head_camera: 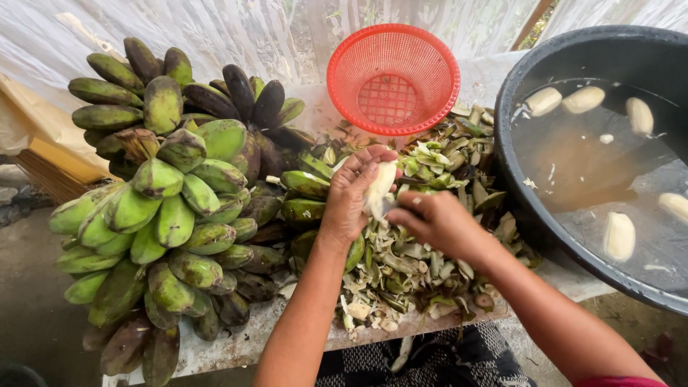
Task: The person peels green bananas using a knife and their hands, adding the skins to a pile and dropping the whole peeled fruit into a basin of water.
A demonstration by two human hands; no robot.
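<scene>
Pale, peeled banana [379, 188] sits gripped in the left hand [352, 197] above a heap of green peelings [423, 265]. Beside it the right hand [437, 221] is clenched, on what I cannot tell. Green banana bunches [168, 208] lie left; a black tub [534, 215] holds peeled ones in water.

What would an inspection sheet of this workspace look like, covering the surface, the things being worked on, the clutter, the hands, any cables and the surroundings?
Surface: worn pale table, mostly covered.
Job's things: peeled banana held over the peel pile; green banana bunch at left; black basin of cloudy water at right, with peeled bananas floating.
Clutter: heap of green peels across the table's middle; empty red mesh basket behind.
Hands: left hand grips the peeled banana; right hand closed beside it, any tool hidden.
Cables: nothing seen.
Surroundings: white lace curtain behind; concrete floor at left.
</scene>
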